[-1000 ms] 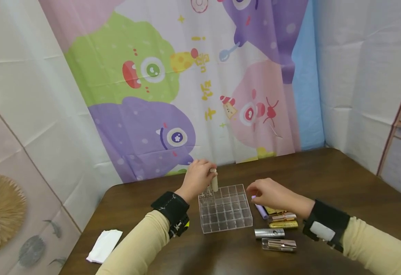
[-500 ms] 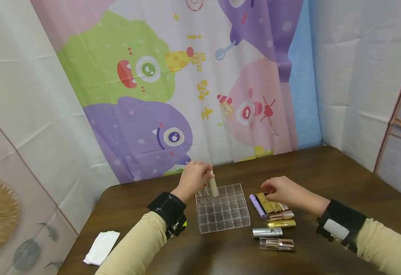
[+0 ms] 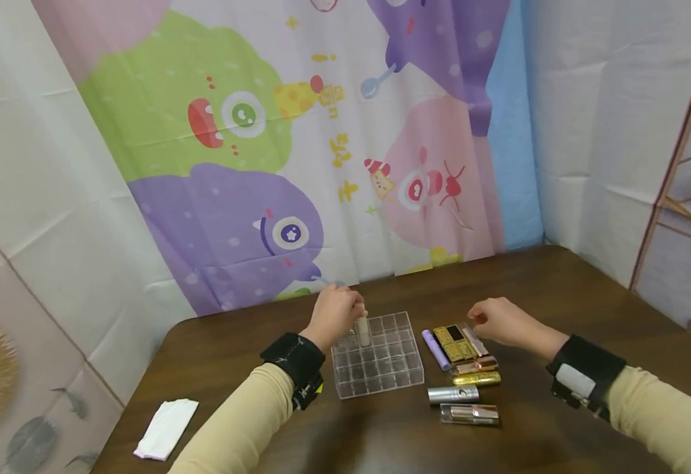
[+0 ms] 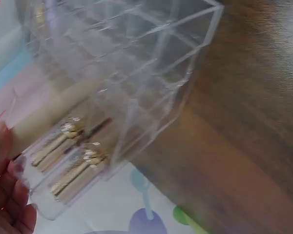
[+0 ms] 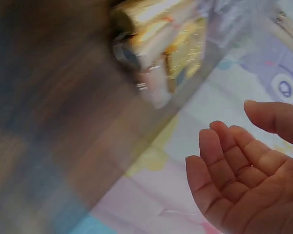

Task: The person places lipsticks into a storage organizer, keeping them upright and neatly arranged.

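Observation:
My left hand (image 3: pixel 335 317) pinches the upper end of a beige cosmetic tube (image 3: pixel 362 330). The tube stands nearly upright, its lower end in the back-left part of a clear divided organizer (image 3: pixel 381 359). In the left wrist view, the beige tube (image 4: pixel 51 114) lies beside two clear-cased lipsticks (image 4: pixel 78 175) that sit in compartments. My right hand (image 3: pixel 510 320) hovers over the table behind the loose cosmetics, fingers loosely bent and holding nothing. Nearest to it are a pinkish clear tube (image 3: pixel 474 341) and a gold block-patterned case (image 3: pixel 455 343). The right wrist view shows the hand's palm (image 5: pixel 254 180) bare.
Right of the organizer lie a purple tube (image 3: pixel 436 350), a rose-gold lipstick (image 3: pixel 477 365), a gold tube (image 3: pixel 477 378), a silver tube (image 3: pixel 453 394) and a clear-cased lipstick (image 3: pixel 470 415). A folded white cloth (image 3: pixel 166 429) lies at the table's left. A printed curtain (image 3: pixel 262 164) hangs behind.
My left hand has lowered the beige tube into the organizer. The right hand has moved right, from beside the purple tube to beyond the gold case. The head view has shifted slightly.

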Available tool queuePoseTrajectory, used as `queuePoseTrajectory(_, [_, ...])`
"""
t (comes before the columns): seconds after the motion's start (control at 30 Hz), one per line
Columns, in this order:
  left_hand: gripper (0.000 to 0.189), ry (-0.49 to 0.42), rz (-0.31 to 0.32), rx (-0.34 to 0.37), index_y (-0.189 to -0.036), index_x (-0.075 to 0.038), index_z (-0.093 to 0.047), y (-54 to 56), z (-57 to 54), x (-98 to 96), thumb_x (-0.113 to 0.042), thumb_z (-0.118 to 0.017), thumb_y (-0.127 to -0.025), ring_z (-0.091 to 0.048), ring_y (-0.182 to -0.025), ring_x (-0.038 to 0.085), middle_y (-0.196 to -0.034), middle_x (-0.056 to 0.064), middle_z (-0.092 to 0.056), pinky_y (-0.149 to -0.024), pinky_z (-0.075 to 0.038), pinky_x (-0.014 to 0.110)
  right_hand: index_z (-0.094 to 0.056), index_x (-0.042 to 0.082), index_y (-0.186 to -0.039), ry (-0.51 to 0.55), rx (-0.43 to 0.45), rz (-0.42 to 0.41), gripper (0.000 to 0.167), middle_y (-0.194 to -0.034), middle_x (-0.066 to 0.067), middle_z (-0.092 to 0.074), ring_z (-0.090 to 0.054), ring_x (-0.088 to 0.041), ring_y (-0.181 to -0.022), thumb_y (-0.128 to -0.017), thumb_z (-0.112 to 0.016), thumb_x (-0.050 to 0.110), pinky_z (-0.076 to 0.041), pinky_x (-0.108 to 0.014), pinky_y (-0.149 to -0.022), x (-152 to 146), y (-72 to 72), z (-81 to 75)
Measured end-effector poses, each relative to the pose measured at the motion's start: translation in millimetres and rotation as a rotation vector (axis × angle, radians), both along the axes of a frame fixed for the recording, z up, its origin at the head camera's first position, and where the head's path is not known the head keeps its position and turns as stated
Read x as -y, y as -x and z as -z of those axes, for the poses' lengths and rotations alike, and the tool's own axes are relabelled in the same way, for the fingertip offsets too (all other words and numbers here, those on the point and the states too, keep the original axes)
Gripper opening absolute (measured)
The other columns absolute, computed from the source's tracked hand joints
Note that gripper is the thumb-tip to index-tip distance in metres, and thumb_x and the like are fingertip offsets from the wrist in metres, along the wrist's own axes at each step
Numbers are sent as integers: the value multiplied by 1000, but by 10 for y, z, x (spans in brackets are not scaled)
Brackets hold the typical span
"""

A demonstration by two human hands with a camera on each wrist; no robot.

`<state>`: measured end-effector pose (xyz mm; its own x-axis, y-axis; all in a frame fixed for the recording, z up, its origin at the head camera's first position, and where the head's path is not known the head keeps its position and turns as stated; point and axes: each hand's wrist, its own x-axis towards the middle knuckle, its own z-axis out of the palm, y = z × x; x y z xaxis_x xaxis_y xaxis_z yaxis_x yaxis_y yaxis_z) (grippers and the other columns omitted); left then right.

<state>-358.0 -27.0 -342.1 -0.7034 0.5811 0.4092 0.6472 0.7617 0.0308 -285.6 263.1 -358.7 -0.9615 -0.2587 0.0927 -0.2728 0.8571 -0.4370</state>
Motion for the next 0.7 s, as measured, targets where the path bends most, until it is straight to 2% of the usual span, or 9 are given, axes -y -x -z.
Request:
queuePoseTrajectory(0.17, [26,15,-37,-13,-98,-8,-68,-37,-13,58,-27,-69,-80,-54,-79,24,-90,7,-65,-74,-41,35,-61,-14,-100,-32,75,87,29,-95,-25,-62,-57,-27,-79,-77,-62,4,-49,-42,-69,-49,82,134])
queuePoseTrajectory(0.27, [36,16,-56,-25,-108,-6,-65,-70,-57,107,-30,-67,-82,-56,-89,26,-99,9,-65,-80,-41,36,-59,-13,-96,-32,142,110,27,-89,-22,-60,-53,-23,-72,-76,-61,5,-46,-36,-63,-32,129,240])
queuePoseTrajectory(0.43, [45,-50,-48,-38,-114,-3,-63,-153,-98,221,-31,-69,-79,-55,-98,26,-108,10,-64,-87,-41,38,-54,-2,-74,-35,218,142,6,-68,-6,-48,-43,-15,-57,-74,-58,2,-34,-26,-52,13,168,350])
queuePoseTrajectory(0.53, [45,-87,-34,-64,-113,-2,-63,-193,-96,290,-28,-72,-77,-55,-96,28,-106,10,-65,-86,-42,39,-48,5,-63,-43,223,163,13,-59,-1,-40,-35,-11,-50,-73,-56,1,-27,-22,-49,11,180,355])
queuePoseTrajectory(0.7, [45,-106,-45,-75,-112,-3,-63,-221,-76,371,-29,-73,-77,-55,-95,27,-106,9,-65,-86,-41,39,-45,9,-54,-43,224,159,23,-53,4,-35,-29,-7,-46,-73,-53,-1,-23,-19,-46,-30,186,353])
